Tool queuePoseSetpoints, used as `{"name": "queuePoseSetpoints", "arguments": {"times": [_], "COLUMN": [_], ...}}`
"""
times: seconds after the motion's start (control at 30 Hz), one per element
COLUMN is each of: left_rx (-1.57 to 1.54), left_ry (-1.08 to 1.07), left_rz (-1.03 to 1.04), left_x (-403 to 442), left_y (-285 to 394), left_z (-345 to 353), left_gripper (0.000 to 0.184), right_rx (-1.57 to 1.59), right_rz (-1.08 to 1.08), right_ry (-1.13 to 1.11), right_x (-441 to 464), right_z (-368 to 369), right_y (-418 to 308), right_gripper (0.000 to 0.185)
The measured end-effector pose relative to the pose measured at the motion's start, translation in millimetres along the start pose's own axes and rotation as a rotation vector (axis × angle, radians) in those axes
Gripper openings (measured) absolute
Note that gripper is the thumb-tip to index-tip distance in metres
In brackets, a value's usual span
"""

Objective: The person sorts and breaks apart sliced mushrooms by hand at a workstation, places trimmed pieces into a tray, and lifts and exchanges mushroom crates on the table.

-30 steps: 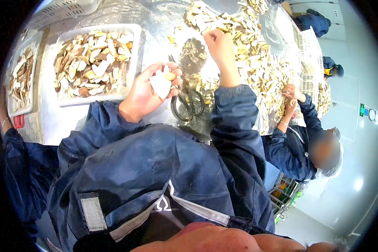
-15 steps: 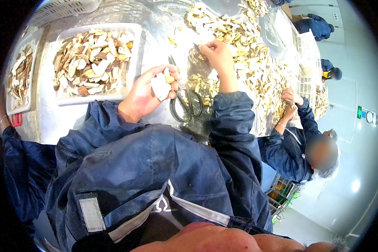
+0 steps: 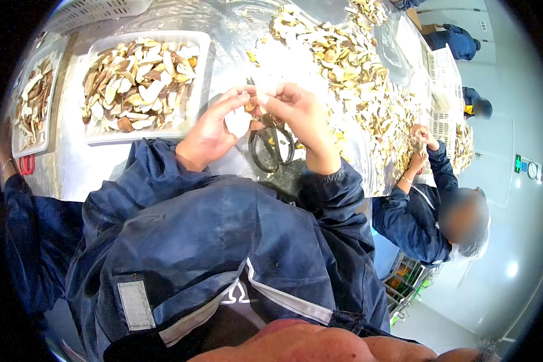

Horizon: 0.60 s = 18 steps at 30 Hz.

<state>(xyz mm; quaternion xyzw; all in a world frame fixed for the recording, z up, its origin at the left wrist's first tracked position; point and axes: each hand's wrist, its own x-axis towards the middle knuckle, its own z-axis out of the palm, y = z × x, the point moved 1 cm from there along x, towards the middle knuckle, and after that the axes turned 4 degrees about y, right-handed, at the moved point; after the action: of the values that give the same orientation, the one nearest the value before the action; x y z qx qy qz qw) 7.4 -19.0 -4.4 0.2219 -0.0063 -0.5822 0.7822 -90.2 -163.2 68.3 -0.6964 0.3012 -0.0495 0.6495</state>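
Observation:
Several pale mushroom slices (image 3: 238, 122) lie in my left hand (image 3: 206, 136), held by its curled fingers and thumb. My right hand (image 3: 301, 117) has its fingertips pinched together right at the left fingertips. A small brownish piece shows between the two hands; whatever the right fingers grip is mostly hidden. Just below the hands, a pair of scissors (image 3: 254, 158) with black handles rests on the table, its blades largely covered by my fingers. To the right spreads a loose heap of sliced mushrooms (image 3: 368, 90).
Left of my hands stands a white tray (image 3: 206, 66) full of mushroom slices, with a second tray (image 3: 55, 96) beyond it. Red handles (image 3: 26, 165) show near the left edge. A co-worker's hands (image 3: 425, 137) work at the heap's right end, near white crates (image 3: 443, 90).
My right hand has moved left and down from the mushroom heap to meet my left hand. The left hand still holds its slices; its fingers have shifted toward the right fingertips.

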Motion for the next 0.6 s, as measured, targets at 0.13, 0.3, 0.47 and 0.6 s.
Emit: {"name": "queuePoseSetpoints", "arguments": {"times": [0.13, 0.3, 0.47, 0.6], "left_rx": [0.033, -0.009, -0.018, -0.052], "left_ry": [0.076, -0.027, -0.043, -0.027], "left_rz": [-0.023, -0.066, -0.098, -0.098], "left_x": [-3, 0, 2, 4], "left_y": [2, -1, 1, 1], "left_z": [6, -4, -5, -8], "left_gripper": [0.027, 0.025, 0.027, 0.03], "right_rx": [-0.105, -0.595, -1.053, -1.185], "right_rz": [-0.02, -0.323, -0.447, -0.244], "right_ry": [0.033, 0.435, 0.629, 0.532], "right_x": [-2, 66, 126, 131], "right_z": [9, -39, -48, -47], "right_y": [-5, 3, 9, 15], "right_gripper": [0.02, 0.024, 0.035, 0.04]}}
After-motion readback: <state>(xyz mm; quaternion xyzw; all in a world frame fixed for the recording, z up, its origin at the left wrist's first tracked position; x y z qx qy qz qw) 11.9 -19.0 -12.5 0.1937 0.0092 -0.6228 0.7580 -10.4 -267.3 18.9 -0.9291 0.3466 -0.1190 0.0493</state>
